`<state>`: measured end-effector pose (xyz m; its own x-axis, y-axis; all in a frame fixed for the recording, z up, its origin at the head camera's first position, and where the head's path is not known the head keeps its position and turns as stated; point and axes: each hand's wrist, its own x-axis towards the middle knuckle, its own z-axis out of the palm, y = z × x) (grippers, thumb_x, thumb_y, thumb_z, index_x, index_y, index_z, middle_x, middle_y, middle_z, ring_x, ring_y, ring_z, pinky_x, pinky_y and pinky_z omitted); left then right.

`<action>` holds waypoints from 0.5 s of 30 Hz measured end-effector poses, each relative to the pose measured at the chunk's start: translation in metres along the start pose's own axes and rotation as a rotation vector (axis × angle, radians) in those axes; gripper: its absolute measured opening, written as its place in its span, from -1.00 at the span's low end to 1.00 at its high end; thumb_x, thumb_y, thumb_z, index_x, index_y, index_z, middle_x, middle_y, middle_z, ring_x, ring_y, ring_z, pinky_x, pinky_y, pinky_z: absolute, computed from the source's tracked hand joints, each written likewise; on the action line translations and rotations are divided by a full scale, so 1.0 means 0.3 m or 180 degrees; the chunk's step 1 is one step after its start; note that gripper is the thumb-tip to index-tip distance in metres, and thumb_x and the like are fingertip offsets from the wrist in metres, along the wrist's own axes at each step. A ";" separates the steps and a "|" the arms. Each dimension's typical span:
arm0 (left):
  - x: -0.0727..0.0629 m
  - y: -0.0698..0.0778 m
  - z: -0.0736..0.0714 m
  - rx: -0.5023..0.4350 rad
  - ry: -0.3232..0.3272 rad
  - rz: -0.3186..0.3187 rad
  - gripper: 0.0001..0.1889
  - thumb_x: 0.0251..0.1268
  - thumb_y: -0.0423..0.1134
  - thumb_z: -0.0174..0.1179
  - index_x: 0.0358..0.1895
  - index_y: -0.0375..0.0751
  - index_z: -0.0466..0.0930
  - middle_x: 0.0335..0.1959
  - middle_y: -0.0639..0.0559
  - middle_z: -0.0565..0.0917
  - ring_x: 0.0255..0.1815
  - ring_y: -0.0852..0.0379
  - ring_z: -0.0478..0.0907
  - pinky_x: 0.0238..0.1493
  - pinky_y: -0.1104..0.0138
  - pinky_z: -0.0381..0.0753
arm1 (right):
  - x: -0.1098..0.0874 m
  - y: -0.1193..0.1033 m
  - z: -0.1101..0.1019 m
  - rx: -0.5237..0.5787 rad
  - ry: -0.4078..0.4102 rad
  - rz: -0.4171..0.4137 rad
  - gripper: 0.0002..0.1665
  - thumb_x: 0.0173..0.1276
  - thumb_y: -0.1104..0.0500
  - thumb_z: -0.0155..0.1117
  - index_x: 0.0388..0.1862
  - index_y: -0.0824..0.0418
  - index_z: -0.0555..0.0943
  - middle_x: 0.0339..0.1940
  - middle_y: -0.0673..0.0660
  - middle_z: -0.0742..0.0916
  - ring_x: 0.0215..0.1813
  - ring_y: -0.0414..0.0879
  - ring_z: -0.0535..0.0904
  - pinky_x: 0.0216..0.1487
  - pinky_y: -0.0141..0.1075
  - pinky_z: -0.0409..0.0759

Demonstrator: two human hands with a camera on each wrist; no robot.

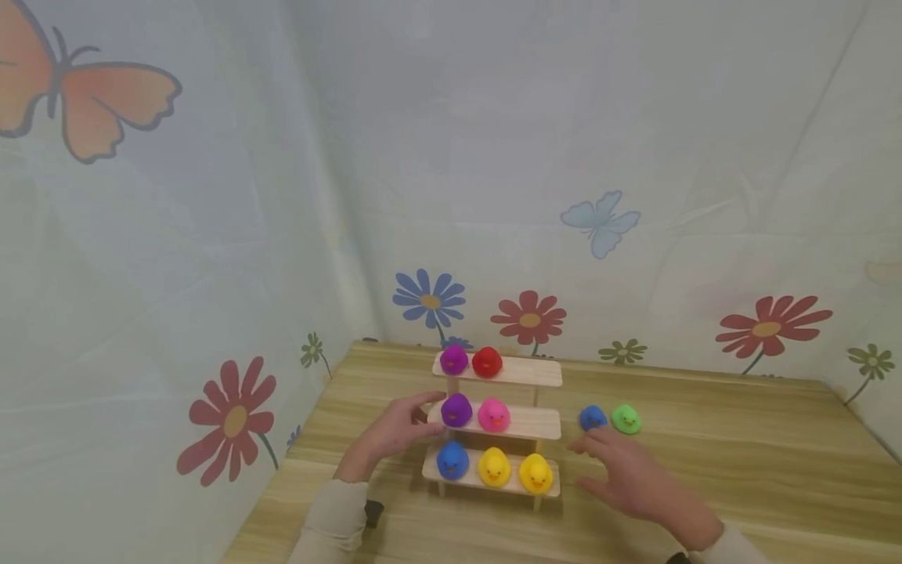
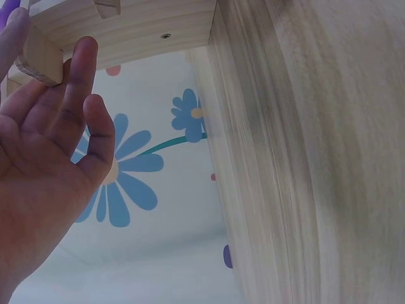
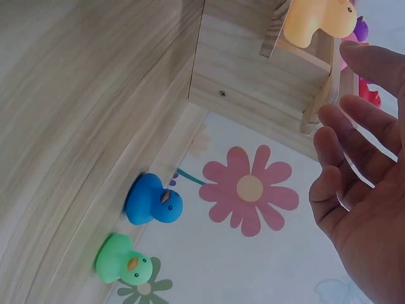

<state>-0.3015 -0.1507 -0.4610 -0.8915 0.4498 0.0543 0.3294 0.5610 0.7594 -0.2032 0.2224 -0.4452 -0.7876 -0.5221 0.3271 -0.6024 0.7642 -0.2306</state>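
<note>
A three-tier wooden display stand [image 1: 543,424] holds several rubber ducks. My left hand [image 1: 398,429] grips the left end of its middle shelf, beside a purple duck [image 1: 456,410]; in the left wrist view the thumb and fingers lie around the shelf's end [image 2: 39,57]. A pink duck [image 1: 494,415] sits to the right of the purple one. Empty, with its fingers loosely bent, my right hand [image 1: 627,474] hovers to the right of the stand. Beyond it a blue duck [image 3: 152,199] and a green duck [image 3: 123,259] stand on the table.
On the top shelf are a magenta duck [image 1: 454,360] and a red duck [image 1: 487,363]. Another blue duck [image 1: 452,461] and two yellow ducks [image 1: 494,468] line the bottom shelf. A flowered cloth backdrop [image 1: 493,157] rises behind the wood-grain table [image 1: 733,454].
</note>
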 end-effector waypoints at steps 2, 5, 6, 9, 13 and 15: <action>0.000 0.000 0.000 0.0003 -0.0002 0.0013 -0.40 0.15 0.03 0.29 0.29 0.03 0.40 -0.08 0.08 0.58 -0.24 0.11 0.50 -0.33 0.30 0.56 | 0.006 -0.011 0.002 -0.0015 0.0000 -0.0044 -0.50 0.01 0.05 0.49 -0.03 0.08 0.60 -0.09 -0.07 0.63 -0.06 -0.17 0.52 -0.08 -0.19 0.57; 0.001 -0.001 0.001 -0.0002 0.0006 0.0036 -0.41 0.16 0.02 0.29 0.28 0.02 0.40 -0.10 0.07 0.58 -0.25 0.11 0.50 -0.33 0.30 0.56 | 0.015 -0.022 0.013 0.0038 -0.0029 -0.0078 -0.49 0.02 0.04 0.48 0.00 0.06 0.59 -0.06 -0.07 0.62 -0.04 -0.19 0.51 -0.04 -0.18 0.55; 0.002 -0.002 0.001 -0.0003 0.0010 0.0030 -0.41 0.16 0.02 0.29 0.28 0.02 0.41 -0.10 0.07 0.58 -0.25 0.11 0.50 -0.33 0.30 0.56 | 0.017 -0.025 0.018 0.0058 -0.0024 -0.0099 -0.48 0.03 0.03 0.48 0.00 0.07 0.59 -0.06 -0.07 0.62 -0.04 -0.19 0.51 -0.04 -0.18 0.55; 0.003 -0.003 0.002 -0.0009 0.0017 0.0049 -0.41 0.16 0.02 0.29 0.28 0.02 0.41 -0.09 0.07 0.58 -0.25 0.12 0.50 -0.33 0.30 0.56 | 0.025 -0.032 0.037 0.0135 0.0025 -0.0168 -0.48 0.04 0.01 0.47 0.02 0.07 0.59 -0.03 -0.05 0.62 -0.02 -0.18 0.52 -0.03 -0.16 0.55; 0.000 -0.002 0.002 0.0002 0.0015 0.0060 -0.41 0.16 0.03 0.28 0.28 0.02 0.41 -0.08 0.07 0.58 -0.25 0.12 0.50 -0.33 0.29 0.56 | 0.034 -0.045 0.052 0.0198 0.0055 -0.0196 -0.44 0.03 -0.03 0.48 0.05 0.05 0.59 0.01 -0.07 0.60 0.00 -0.18 0.52 -0.01 -0.17 0.55; -0.003 -0.001 0.001 0.0012 0.0012 0.0059 -0.41 0.16 0.04 0.28 0.28 0.03 0.41 -0.07 0.08 0.58 -0.25 0.12 0.50 -0.32 0.29 0.56 | 0.040 -0.055 0.054 0.0226 0.0024 -0.0191 -0.43 0.03 -0.05 0.47 0.05 0.06 0.58 0.02 -0.07 0.59 -0.03 -0.18 0.53 -0.03 -0.19 0.56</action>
<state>-0.3008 -0.1510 -0.4614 -0.8864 0.4575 0.0708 0.3469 0.5553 0.7558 -0.2047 0.1976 -0.4522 -0.7490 -0.5632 0.3490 -0.6564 0.7027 -0.2746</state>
